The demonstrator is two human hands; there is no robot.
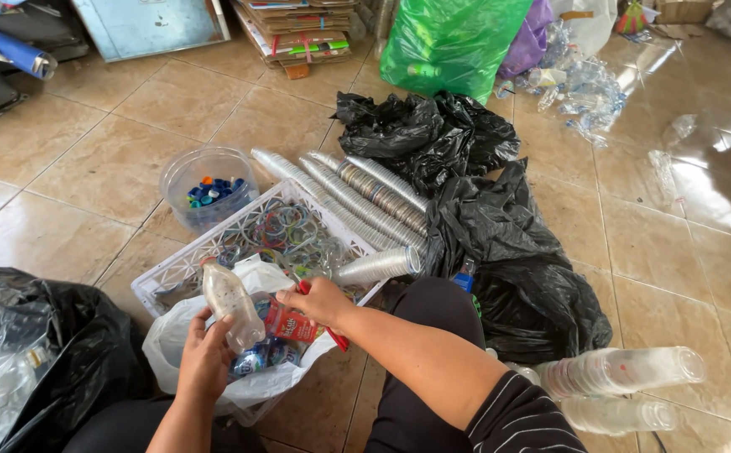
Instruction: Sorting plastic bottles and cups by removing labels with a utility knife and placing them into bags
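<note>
- Two hands low at 6 o'clock: left hand [206, 356] gripping one clear bottle [229, 304]; right hand [319, 300] closed round red-handled scissors [325, 323].
- Tiled floor [114, 168]: one white basket [182, 273] at 12, one tub of caps [206, 186] at 11, black bags [500, 243] at 2.

Person, seen from above: bare left hand [206, 356] and bare right hand [319, 300], forearms uncovered. Short black sleeve with thin white stripes, lower right of frame. Dark trousers along bottom edge.
</note>
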